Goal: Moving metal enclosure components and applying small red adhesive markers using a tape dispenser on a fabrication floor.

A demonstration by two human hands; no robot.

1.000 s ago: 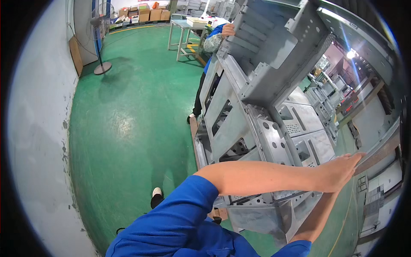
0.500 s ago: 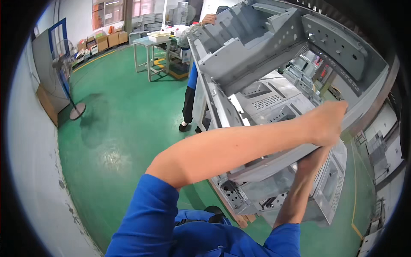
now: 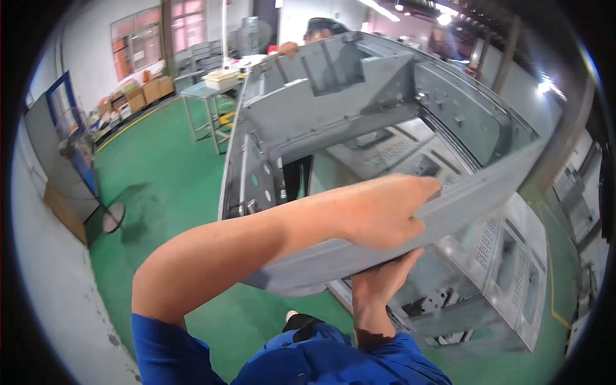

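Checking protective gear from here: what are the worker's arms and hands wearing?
Both hands are bare, no gloves: left hand, right hand. Short blue sleeves end above the elbows, leaving the forearms uncovered. No watch, bands or markings show.

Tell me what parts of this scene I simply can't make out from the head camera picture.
- Right hand: its fingers are hidden beneath the grey metal frame it supports.
- Left hand: fingertips curl over the frame's edge, out of sight.
- Co-worker at the far end: body hidden behind the frame.
- Cabinets below: partly covered by the frame and bent by the fisheye rim.
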